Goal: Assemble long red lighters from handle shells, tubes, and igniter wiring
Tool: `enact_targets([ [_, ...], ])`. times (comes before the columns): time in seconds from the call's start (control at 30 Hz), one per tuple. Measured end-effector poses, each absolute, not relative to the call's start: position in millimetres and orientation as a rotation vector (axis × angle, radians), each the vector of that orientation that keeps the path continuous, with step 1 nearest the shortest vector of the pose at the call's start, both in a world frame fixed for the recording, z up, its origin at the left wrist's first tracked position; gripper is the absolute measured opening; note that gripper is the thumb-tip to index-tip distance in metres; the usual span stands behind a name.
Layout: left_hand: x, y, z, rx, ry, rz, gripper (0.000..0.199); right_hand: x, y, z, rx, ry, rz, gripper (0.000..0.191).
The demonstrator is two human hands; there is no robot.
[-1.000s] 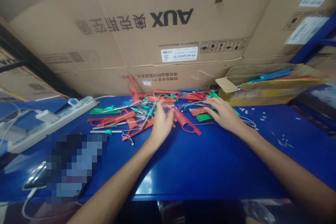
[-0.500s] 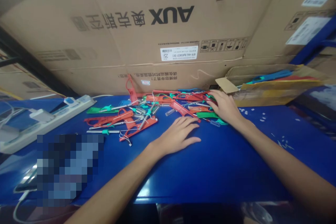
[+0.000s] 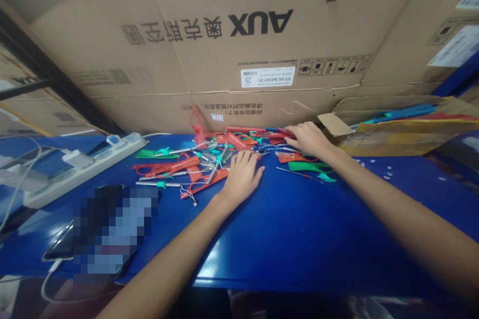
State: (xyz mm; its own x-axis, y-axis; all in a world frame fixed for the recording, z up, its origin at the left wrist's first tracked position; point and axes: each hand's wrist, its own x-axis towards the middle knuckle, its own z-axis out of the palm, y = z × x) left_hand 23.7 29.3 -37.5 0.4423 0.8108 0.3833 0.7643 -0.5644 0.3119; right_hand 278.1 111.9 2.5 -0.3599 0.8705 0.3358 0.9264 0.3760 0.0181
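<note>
A loose pile of red, orange and green plastic pieces with thin metal rods and white wires lies along the back of the blue table [image 3: 299,229]. My left hand [image 3: 243,174] rests on the front of the pile, fingers apart, touching a red piece [image 3: 235,140]. At the back right of the pile, my right hand [image 3: 309,138] has its fingertips pressed around a red piece [image 3: 283,133]. A green piece [image 3: 305,166] and an orange piece [image 3: 287,157] lie just in front of the right hand.
Behind the pile stands a large cardboard sheet [image 3: 209,70]. An open carton [image 3: 392,142] holding blue and red pieces is at the right. On the left are a white power strip [image 3: 90,167] and a phone [image 3: 62,244] with a cable.
The view has shifted, so the scene sits farther right. My left hand has moved left over the pile, with the red piece shifted left. My right hand has moved left along the back.
</note>
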Motion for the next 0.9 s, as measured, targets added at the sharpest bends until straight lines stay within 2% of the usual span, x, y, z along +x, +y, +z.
enact_targets([
  [0.27,28.3,26.2,-36.7,2.545,1.346,0.900,0.030,280.9,66.8,30.9,-1.507,-2.072,-0.262,0.036],
  [0.43,32.5,19.7,-33.6,2.496,1.157,0.987,0.032,292.2,12.6,25.2,-1.108,-2.113,0.028,0.013],
  [0.57,38.9,11.2,-32.6,2.511,1.009,0.923,0.037,303.5,-5.6,19.0,-1.068,-2.131,0.254,0.003],
  [0.77,49.9,28.7,-35.2,2.646,1.124,0.997,0.025,316.7,5.8,9.0,-1.151,-2.264,0.174,0.012],
  [0.9,64.5,67.2,-36.7,2.784,1.099,0.900,0.033,320.6,12.7,-4.3,-1.185,-2.223,0.111,0.018],
])
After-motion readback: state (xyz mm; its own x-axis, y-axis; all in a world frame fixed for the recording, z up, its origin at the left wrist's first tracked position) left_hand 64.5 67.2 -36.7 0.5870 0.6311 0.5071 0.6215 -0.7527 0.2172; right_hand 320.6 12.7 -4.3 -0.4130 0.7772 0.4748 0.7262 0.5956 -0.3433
